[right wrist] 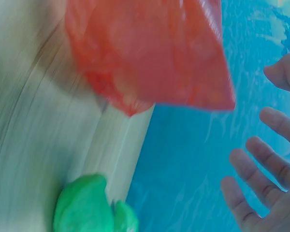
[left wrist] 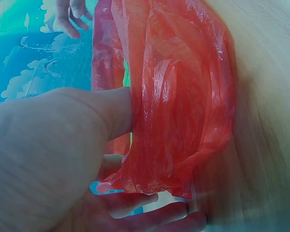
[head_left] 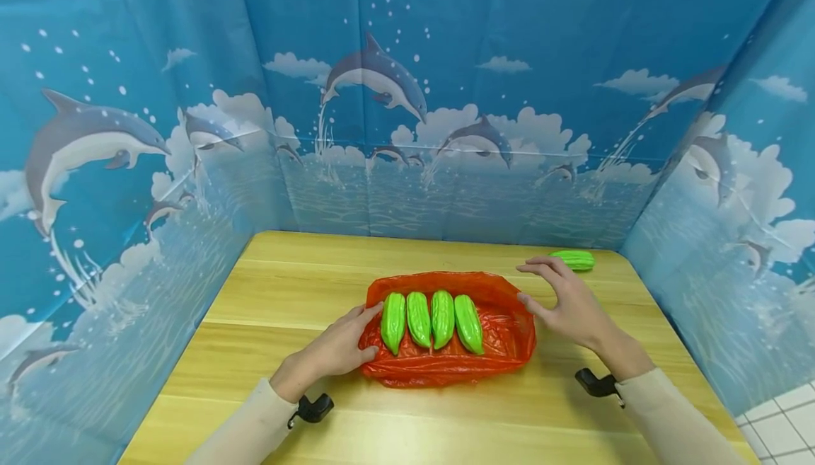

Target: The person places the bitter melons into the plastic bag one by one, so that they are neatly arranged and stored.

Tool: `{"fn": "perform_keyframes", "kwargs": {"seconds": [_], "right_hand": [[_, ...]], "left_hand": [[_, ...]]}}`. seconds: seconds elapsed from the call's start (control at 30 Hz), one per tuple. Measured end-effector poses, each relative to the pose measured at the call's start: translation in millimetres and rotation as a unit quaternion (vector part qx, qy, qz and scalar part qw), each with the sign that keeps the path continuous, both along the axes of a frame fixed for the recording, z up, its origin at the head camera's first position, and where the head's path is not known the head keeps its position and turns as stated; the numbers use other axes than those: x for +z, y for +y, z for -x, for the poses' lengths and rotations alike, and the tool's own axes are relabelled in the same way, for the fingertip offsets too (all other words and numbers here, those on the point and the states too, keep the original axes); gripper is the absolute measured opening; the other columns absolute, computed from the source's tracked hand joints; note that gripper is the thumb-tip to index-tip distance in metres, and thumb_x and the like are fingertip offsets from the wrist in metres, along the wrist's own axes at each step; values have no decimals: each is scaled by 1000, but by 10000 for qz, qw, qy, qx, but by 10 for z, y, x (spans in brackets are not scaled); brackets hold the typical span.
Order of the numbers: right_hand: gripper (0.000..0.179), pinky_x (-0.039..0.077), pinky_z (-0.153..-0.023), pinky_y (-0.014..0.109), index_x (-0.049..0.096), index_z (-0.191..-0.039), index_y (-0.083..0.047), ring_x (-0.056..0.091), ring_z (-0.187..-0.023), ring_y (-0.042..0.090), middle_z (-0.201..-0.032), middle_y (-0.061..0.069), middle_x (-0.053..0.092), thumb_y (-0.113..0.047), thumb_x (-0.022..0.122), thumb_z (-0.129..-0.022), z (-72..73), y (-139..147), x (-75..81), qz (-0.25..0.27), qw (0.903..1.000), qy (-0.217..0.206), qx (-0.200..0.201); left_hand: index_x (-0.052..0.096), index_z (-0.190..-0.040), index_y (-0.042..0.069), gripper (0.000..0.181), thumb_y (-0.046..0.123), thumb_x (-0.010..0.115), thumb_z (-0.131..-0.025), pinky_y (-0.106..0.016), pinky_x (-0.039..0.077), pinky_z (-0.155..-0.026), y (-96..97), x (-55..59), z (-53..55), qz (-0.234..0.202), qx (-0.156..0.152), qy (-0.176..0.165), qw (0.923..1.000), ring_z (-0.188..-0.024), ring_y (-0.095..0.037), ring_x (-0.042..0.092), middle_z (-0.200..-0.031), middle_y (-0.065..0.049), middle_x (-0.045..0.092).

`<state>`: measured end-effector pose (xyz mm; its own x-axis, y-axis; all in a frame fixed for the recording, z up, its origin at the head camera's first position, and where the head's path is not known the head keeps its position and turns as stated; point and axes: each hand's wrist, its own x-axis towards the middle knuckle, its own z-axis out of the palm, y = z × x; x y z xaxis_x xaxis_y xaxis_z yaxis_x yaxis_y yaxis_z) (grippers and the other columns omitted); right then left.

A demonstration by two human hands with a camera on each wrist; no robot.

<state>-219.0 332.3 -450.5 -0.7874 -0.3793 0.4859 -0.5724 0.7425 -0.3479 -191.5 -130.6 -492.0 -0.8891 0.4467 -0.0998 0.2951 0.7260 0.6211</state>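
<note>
A red plastic bag (head_left: 439,373) lies spread wide on the table, its rim standing up around it. Several bright green, ridged, elongated fruit-like pieces (head_left: 418,320) lie side by side in it, towards its left half. At the bag's left end, my left hand (head_left: 337,343) holds the rim; in the left wrist view the thumb (left wrist: 118,113) reaches inside while other fingers lie outside and below. My right hand (head_left: 573,309) hovers by the bag's right end, fingers spread, holding nothing; a gap separates it from the bag in the right wrist view. Beyond it lies another green piece (head_left: 576,260).
The wooden table (head_left: 286,267) has its far edge against a blue dolphin-print curtain (head_left: 407,189), which also hangs along both sides. Black wrist-worn devices (head_left: 312,408) sit under each wrist. White floor tiles (head_left: 789,422) show at the lower right.
</note>
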Motion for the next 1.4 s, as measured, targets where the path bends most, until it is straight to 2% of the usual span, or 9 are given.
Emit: {"fn": "perform_keyframes", "kwargs": {"seconds": [0.33, 0.57, 0.7, 0.83, 0.93, 1.0, 1.17, 1.3, 1.4], "right_hand": [[51, 59, -92, 68, 73, -152, -5, 69, -117, 48, -143, 29, 63, -25, 87, -107, 51, 504, -144, 12, 9923, -606, -1078], [74, 60, -76, 61, 64, -158, 3, 67, -104, 51, -149, 44, 47, -53, 77, -111, 41, 815, -341, -235, 9670, -1528, -2025], [89, 56, -66, 54, 59, -162, 3, 67, -107, 61, -153, 53, 39, -69, 69, -110, 60, 935, -401, -550, 9479, -2043, -2381], [94, 59, -81, 67, 58, -162, 6, 55, -124, 68, -153, 59, 40, -72, 65, -111, 118, 971, -432, -625, 9382, -2444, -2370], [90, 53, -101, 79, 61, -159, 9, 44, -137, 69, -152, 58, 51, -68, 66, -112, 173, 965, -457, -586, 9400, -2536, -2204], [86, 53, -106, 80, 62, -157, 10, 49, -138, 71, -150, 54, 58, -63, 69, -112, 200, 953, -469, -527, 9433, -2531, -2081], [86, 58, -105, 78, 58, -162, 11, 63, -134, 71, -153, 53, 59, -55, 77, -110, 262, 893, -450, -275, 9459, -2629, -1879], [103, 53, -110, 83, 39, -172, 14, 54, -142, 75, -161, 56, 47, -56, 80, -108, 284, 808, -361, 1, 9392, -2812, -1971], [113, 56, -105, 79, 25, -175, 15, 55, -139, 73, -159, 56, 47, -56, 82, -107, 283, 719, -279, 276, 9392, -2737, -2056]], "left_hand": [[40, -182, 9, 87, 17, 82, -106, -72, 45, -135, -2, -3, 22, 1, -6, 2, 10000, -170, -54, 45, -183, -32, 42], [40, -182, 10, 87, 17, 82, -106, -74, 44, -135, 1, -5, 17, -22, 25, -95, 9999, -171, -54, 43, -184, -31, 42], [41, -182, 10, 87, 18, 82, -106, -74, 44, -135, 1, -8, 22, 3, 39, -68, 10000, -170, -54, 45, -183, -32, 44], [41, -182, 11, 87, 17, 82, -106, -74, 44, -135, -1, 5, 35, 18, 55, -67, 10000, -169, -54, 45, -183, -32, 43], [41, -182, 10, 87, 17, 82, -106, -74, 45, -135, 2, 16, 45, 21, 40, -60, 10000, -169, -55, 45, -183, -33, 42], [41, -182, 10, 87, 17, 82, -106, -73, 45, -135, 6, 15, 48, 20, 19, -67, 10000, -169, -55, 46, -183, -33, 42], [40, -182, 9, 87, 16, 82, -106, -72, 45, -135, 16, 10, 63, -25, 79, -40, 10000, -168, -54, 47, -182, -32, 44], [38, -183, 8, 87, 14, 82, -107, -70, 45, -136, 22, 19, 77, -63, 157, 39, 9998, -168, -52, 48, -182, -28, 46], [36, -184, 8, 89, 11, 82, -107, -69, 45, -136, 23, 36, 85, -101, 212, 95, 9997, -169, -51, 47, -183, -25, 46]]}}
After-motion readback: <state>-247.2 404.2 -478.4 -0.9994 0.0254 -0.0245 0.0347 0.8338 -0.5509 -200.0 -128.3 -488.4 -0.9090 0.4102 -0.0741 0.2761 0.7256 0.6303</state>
